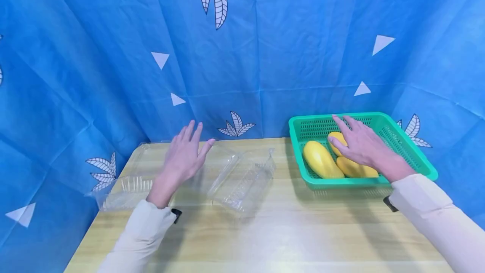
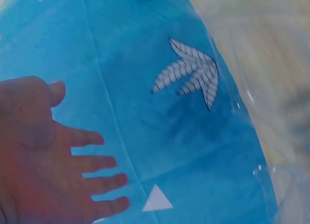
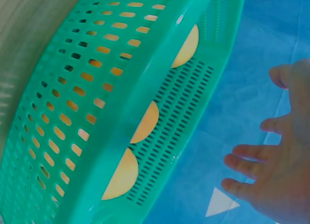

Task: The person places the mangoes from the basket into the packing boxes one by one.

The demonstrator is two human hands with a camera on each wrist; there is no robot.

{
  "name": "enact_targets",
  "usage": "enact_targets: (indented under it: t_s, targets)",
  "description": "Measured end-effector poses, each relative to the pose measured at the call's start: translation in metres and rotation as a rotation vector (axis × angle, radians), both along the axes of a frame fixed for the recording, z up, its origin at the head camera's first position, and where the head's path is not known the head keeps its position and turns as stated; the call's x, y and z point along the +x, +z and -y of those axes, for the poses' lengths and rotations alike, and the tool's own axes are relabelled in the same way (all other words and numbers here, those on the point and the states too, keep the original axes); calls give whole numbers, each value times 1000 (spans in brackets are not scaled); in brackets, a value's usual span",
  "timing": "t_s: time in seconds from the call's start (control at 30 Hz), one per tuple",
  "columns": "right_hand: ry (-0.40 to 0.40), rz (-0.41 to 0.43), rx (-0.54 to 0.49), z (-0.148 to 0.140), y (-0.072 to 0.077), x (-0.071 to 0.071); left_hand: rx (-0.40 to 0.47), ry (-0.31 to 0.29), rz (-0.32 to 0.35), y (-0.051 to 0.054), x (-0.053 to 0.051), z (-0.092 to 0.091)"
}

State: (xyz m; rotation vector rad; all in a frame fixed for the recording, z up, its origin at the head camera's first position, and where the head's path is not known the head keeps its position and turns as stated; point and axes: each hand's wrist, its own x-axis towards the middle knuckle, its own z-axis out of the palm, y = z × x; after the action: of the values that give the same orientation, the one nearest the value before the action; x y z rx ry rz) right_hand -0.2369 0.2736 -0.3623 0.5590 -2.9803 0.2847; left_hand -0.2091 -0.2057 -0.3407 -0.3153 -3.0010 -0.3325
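My left hand [image 1: 182, 155] hovers over clear plastic clamshell boxes with its fingers straight and spread, holding nothing. One clear box [image 1: 244, 184] lies to its right, and another box [image 1: 126, 195] sits to its left near the table's edge. My right hand [image 1: 361, 144], also with fingers extended, is above a green basket [image 1: 308, 183] and touches nothing that I can make out. Inside the basket are three yellow mangoes [image 1: 322, 160], one partly hidden behind the right thumb. In the right wrist view, the mangoes [image 3: 122, 178] show past the basket's rim.
A light wooden table [image 1: 280, 239] carries the boxes and basket. Blue curtain [image 1: 295, 54] with white leaf and triangle prints encloses the back and both sides. The basket stands close to the curtain at the back right.
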Motion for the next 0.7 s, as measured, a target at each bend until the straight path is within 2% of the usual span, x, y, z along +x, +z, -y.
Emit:
enact_targets:
  t_s: [0.1, 0.23, 0.43, 0.53, 0.7]
  targets:
    - [13, 33, -33, 2, -1, 0, 49, 15, 13, -3, 18, -7]
    - [33, 121, -103, 5, -2, -1, 118, 48, 49, -9, 41, -15]
    - [36, 234, -167, 10, -4, -6, 212, 112, 92, -21, 65, -22]
    - [34, 275, -186, 12, -6, -9, 217, 150, 161, -29, 75, -22]
    - [26, 325, -178, 15, -10, -12, 218, 181, 328, -40, 88, -23]
